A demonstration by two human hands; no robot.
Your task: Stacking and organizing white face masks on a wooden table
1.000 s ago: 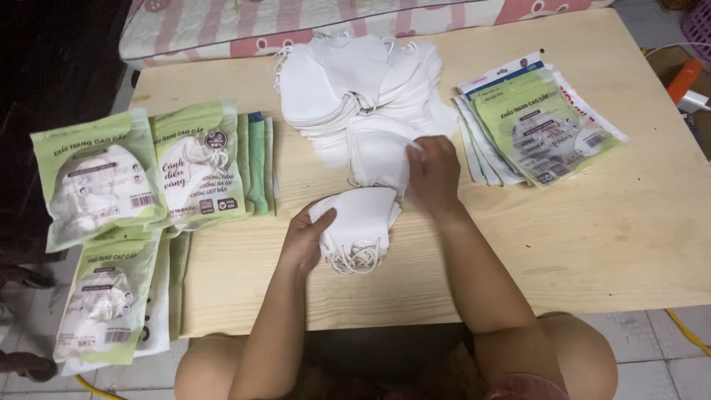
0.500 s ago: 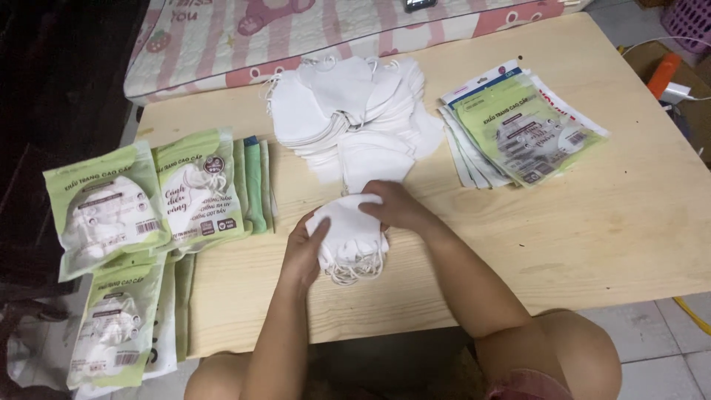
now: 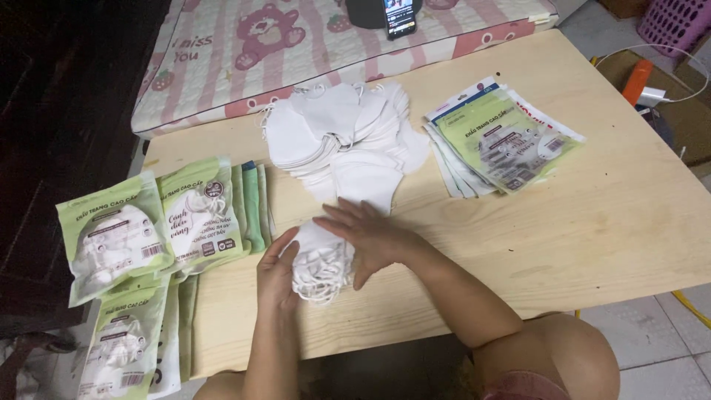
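A small stack of white face masks [image 3: 320,261] with loose ear loops lies near the front edge of the wooden table [image 3: 592,222]. My left hand [image 3: 276,274] cups its left side. My right hand [image 3: 368,235] lies flat on top of the stack, fingers spread, pressing it down. Behind it spreads a big loose pile of white masks [image 3: 337,133]. To the right lies a fanned stack of flat green-and-white packets [image 3: 500,141]. On the left lie filled green packets [image 3: 152,230] with masks inside.
A pink patterned mattress [image 3: 296,52] runs along the table's far edge, with a phone [image 3: 400,16] propped on it. More filled packets [image 3: 126,341] hang over the table's front left corner. A cardboard box [image 3: 652,81] with an orange object and a cable sits on the floor at right.
My right hand moved from the big pile to the small stack and now lies flat on top. The camera has shifted, so the mattress and phone now show.
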